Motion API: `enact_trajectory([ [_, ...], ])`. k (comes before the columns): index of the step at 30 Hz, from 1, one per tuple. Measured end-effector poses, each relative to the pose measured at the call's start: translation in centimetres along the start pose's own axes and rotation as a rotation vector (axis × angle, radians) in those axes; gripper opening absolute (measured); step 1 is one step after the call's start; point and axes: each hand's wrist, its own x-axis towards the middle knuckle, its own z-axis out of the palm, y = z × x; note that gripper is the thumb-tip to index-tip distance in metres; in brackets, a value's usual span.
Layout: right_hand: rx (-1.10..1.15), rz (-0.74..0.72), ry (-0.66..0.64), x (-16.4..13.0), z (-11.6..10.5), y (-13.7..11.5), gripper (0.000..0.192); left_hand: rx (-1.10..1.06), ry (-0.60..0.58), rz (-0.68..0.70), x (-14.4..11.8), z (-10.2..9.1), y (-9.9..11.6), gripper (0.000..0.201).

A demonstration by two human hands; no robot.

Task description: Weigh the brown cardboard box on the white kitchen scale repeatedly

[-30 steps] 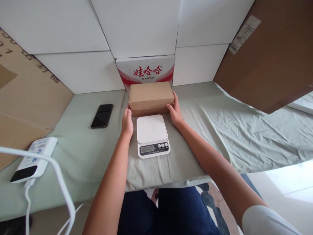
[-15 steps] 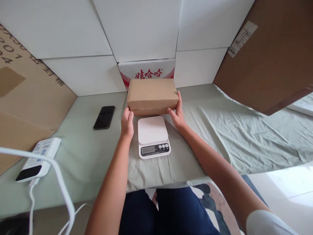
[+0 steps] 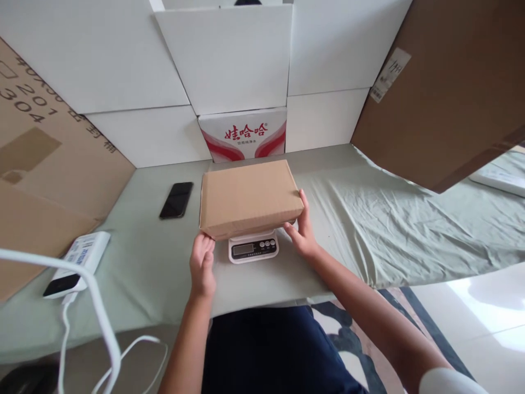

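Observation:
A closed brown cardboard box (image 3: 251,197) is held between my two hands, above the white kitchen scale (image 3: 253,253). It covers the scale's weighing plate; whether it rests on the plate I cannot tell. Only the scale's front, with a display and several round buttons, shows. My left hand (image 3: 202,265) grips the box at its near left corner, fingertips under the edge. My right hand (image 3: 302,232) grips the near right corner, with the thumb on the front and fingers along the side.
A black phone (image 3: 176,200) lies to the left on the green cloth (image 3: 143,262). A white device (image 3: 77,264) with a plugged-in cable (image 3: 100,306) sits further left. Large cardboard panels (image 3: 53,148) flank the table, and white boxes (image 3: 241,60) line the back.
The cardboard box has come toward me, from behind the scale to over its plate, with both hands moving along. The red lettering on the box behind is now uncovered.

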Motion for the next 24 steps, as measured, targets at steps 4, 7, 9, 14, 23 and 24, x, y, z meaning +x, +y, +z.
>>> enact_trajectory([
  [4,-0.01,0.002,-0.017,0.59,0.18,-0.29,0.081,0.022,0.052,-0.037,0.03,-0.12,-0.15,0.079],
  [7,-0.015,0.004,-0.005,0.7,0.24,-0.31,0.078,0.044,0.043,-0.05,0.32,-0.12,-0.26,0.081],
  [9,-0.027,0.014,-0.005,0.65,0.21,-0.36,0.078,0.05,0.035,-0.042,0.42,-0.06,-0.2,0.081],
  [14,-0.039,0.028,0.003,0.66,0.18,-0.66,0.076,0.062,-0.005,-0.016,0.55,0.3,0.39,0.083],
  [23,-0.08,0.049,0.013,0.87,0.28,-0.5,0.077,0.072,-0.004,-0.024,0.18,0.18,0.33,0.087],
  [24,-0.076,0.047,0.013,0.85,0.26,-0.48,0.078,0.072,-0.003,-0.021,0.12,0.19,0.36,0.087],
])
